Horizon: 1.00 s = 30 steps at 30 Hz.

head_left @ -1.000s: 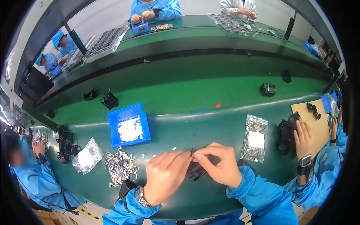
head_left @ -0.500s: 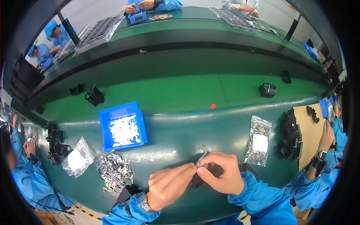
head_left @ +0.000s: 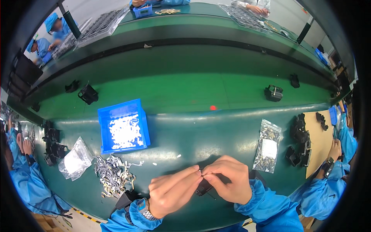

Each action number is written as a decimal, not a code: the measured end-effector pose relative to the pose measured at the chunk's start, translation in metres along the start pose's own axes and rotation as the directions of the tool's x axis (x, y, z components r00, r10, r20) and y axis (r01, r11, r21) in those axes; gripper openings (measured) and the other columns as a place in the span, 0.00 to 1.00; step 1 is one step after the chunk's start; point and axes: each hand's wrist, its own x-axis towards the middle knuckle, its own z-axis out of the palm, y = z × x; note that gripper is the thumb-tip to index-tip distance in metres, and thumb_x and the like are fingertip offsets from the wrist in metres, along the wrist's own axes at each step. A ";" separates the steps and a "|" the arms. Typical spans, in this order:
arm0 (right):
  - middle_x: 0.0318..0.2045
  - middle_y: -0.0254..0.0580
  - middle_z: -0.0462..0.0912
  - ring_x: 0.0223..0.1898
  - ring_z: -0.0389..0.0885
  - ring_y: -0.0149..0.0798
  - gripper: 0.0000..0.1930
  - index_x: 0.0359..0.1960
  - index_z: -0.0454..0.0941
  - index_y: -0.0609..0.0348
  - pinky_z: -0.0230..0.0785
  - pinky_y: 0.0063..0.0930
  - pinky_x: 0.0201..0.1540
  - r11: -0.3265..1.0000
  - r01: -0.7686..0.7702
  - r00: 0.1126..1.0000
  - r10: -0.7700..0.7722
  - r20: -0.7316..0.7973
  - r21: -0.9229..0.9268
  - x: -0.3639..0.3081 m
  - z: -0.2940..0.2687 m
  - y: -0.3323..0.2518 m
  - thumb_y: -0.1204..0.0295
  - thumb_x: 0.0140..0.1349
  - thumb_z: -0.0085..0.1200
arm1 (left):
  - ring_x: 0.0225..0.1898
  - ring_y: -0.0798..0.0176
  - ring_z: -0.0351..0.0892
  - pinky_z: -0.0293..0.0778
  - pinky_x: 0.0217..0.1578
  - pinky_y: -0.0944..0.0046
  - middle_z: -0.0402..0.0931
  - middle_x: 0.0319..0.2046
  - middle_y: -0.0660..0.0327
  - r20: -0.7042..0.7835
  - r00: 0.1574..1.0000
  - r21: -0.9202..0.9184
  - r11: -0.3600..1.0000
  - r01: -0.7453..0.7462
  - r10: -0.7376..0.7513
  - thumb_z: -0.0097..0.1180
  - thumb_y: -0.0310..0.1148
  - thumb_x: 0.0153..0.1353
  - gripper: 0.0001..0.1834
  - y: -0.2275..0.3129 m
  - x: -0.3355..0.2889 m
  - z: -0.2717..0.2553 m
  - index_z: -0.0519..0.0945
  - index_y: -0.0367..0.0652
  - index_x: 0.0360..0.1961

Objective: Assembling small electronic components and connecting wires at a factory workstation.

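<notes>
My left hand point(head_left: 170, 195) and my right hand point(head_left: 230, 181) meet at their fingertips over the near middle of the table. Both are closed in a pinch around a tiny pale piece, mostly covered by the fingers. Below the fingertips a black plastic part point(head_left: 204, 188) shows in the gap between the hands; what supports it is hidden. Left of my left hand lies a loose heap of small silvery and brass-coloured strips point(head_left: 116, 174). Beyond the heap stands a blue bin point(head_left: 145, 129) holding many small white pieces.
A clear bag point(head_left: 75, 160) lies left of the heap; a zip bag of metal parts point(head_left: 266, 145) lies to the right. Black plastic parts point(head_left: 299, 135) sit by a cardboard sheet point(head_left: 319, 143), others point(head_left: 56, 145) at far left. Co-workers sit on both sides and opposite.
The grey strip that stuck up at my right fingertips no longer shows. My fingertips have shifted slightly and stay together. The whole view has turned a little.
</notes>
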 end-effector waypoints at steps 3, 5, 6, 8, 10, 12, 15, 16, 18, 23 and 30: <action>0.35 0.37 0.92 0.35 0.87 0.42 0.05 0.36 0.88 0.59 0.76 0.33 0.42 0.992 0.076 0.997 -0.078 -0.016 -0.099 0.000 0.003 0.000 0.79 0.59 0.71 | 0.33 0.58 0.93 0.87 0.33 0.64 0.91 0.41 0.54 0.015 0.999 -0.007 1.000 0.030 -0.030 0.75 0.19 0.53 0.11 0.001 0.000 -0.002 0.90 0.34 0.39; 0.35 0.35 0.92 0.36 0.87 0.41 0.05 0.36 0.88 0.57 0.75 0.33 0.42 0.990 0.082 0.996 -0.084 -0.014 -0.112 0.000 0.003 0.000 0.78 0.59 0.71 | 0.34 0.58 0.93 0.87 0.34 0.64 0.90 0.39 0.55 0.024 0.999 -0.010 0.999 0.039 -0.039 0.74 0.19 0.54 0.11 0.002 0.003 -0.005 0.90 0.34 0.40; 0.35 0.34 0.92 0.36 0.87 0.41 0.06 0.37 0.88 0.55 0.73 0.33 0.42 0.989 0.089 0.996 -0.090 -0.006 -0.120 0.000 0.003 0.001 0.77 0.59 0.71 | 0.31 0.59 0.91 0.84 0.31 0.66 0.90 0.38 0.55 0.047 0.996 -0.009 0.997 0.080 -0.079 0.73 0.18 0.55 0.10 0.005 0.005 -0.008 0.88 0.35 0.39; 0.36 0.32 0.92 0.36 0.86 0.39 0.05 0.37 0.88 0.55 0.72 0.33 0.41 0.986 0.105 0.994 -0.107 -0.010 -0.129 -0.001 0.002 0.002 0.75 0.60 0.71 | 0.29 0.61 0.88 0.81 0.30 0.67 0.88 0.35 0.56 0.014 0.997 0.085 0.994 0.071 -0.073 0.70 0.17 0.57 0.09 0.006 0.011 -0.014 0.84 0.37 0.38; 0.37 0.30 0.92 0.37 0.85 0.38 0.05 0.37 0.88 0.54 0.70 0.33 0.41 0.983 0.110 0.992 -0.118 -0.046 -0.147 -0.003 -0.001 0.004 0.74 0.61 0.71 | 0.31 0.62 0.85 0.79 0.32 0.66 0.85 0.32 0.56 -0.134 0.988 0.256 0.961 0.103 -0.071 0.66 0.16 0.59 0.07 -0.001 0.014 -0.026 0.82 0.36 0.36; 0.37 0.29 0.91 0.38 0.84 0.39 0.04 0.37 0.87 0.52 0.69 0.34 0.43 0.975 0.107 0.993 -0.113 -0.020 -0.193 -0.005 -0.002 0.005 0.73 0.61 0.70 | 0.30 0.61 0.82 0.76 0.31 0.65 0.85 0.33 0.57 -0.301 0.942 0.415 0.868 0.272 -0.151 0.60 0.14 0.63 0.07 -0.012 0.022 -0.049 0.83 0.34 0.39; 0.37 0.28 0.91 0.39 0.82 0.40 0.03 0.37 0.86 0.51 0.67 0.35 0.45 0.959 0.146 0.988 -0.153 -0.008 -0.242 -0.006 -0.003 0.004 0.71 0.63 0.68 | 0.34 0.56 0.83 0.76 0.38 0.60 0.87 0.37 0.56 -0.321 0.945 0.605 0.757 0.249 -0.054 0.57 0.12 0.62 0.12 -0.032 0.037 -0.067 0.86 0.34 0.43; 0.38 0.28 0.90 0.43 0.81 0.41 0.03 0.37 0.85 0.50 0.67 0.37 0.49 0.957 0.146 0.989 -0.147 0.015 -0.250 -0.008 -0.004 0.004 0.70 0.64 0.66 | 0.36 0.53 0.83 0.77 0.42 0.56 0.88 0.39 0.55 -0.258 0.964 0.690 0.712 0.133 0.069 0.56 0.11 0.61 0.15 -0.034 0.041 -0.070 0.87 0.34 0.46; 0.39 0.27 0.89 0.44 0.80 0.41 0.04 0.38 0.84 0.49 0.67 0.38 0.50 0.940 0.176 0.984 -0.174 0.032 -0.293 -0.007 -0.003 0.004 0.70 0.63 0.67 | 0.39 0.49 0.83 0.76 0.46 0.54 0.88 0.40 0.53 -0.240 0.963 0.680 0.729 0.076 0.124 0.56 0.12 0.61 0.16 -0.024 0.038 -0.065 0.87 0.33 0.47; 0.42 0.26 0.86 0.49 0.79 0.42 0.07 0.39 0.83 0.48 0.65 0.42 0.54 0.857 0.261 0.965 -0.218 0.145 -0.445 -0.006 0.000 -0.002 0.68 0.61 0.68 | 0.37 0.50 0.87 0.81 0.41 0.56 0.88 0.36 0.52 0.078 0.997 0.025 0.999 -0.024 0.022 0.71 0.25 0.59 0.11 0.009 0.033 -0.030 0.88 0.34 0.43; 0.41 0.26 0.87 0.50 0.79 0.42 0.06 0.41 0.84 0.49 0.64 0.41 0.56 0.908 0.214 0.976 -0.181 0.123 -0.359 -0.004 -0.002 0.000 0.68 0.64 0.68 | 0.31 0.64 0.83 0.77 0.35 0.64 0.88 0.32 0.56 0.209 0.944 -0.310 0.898 0.312 -0.256 0.73 0.22 0.61 0.05 -0.003 0.017 -0.017 0.87 0.37 0.35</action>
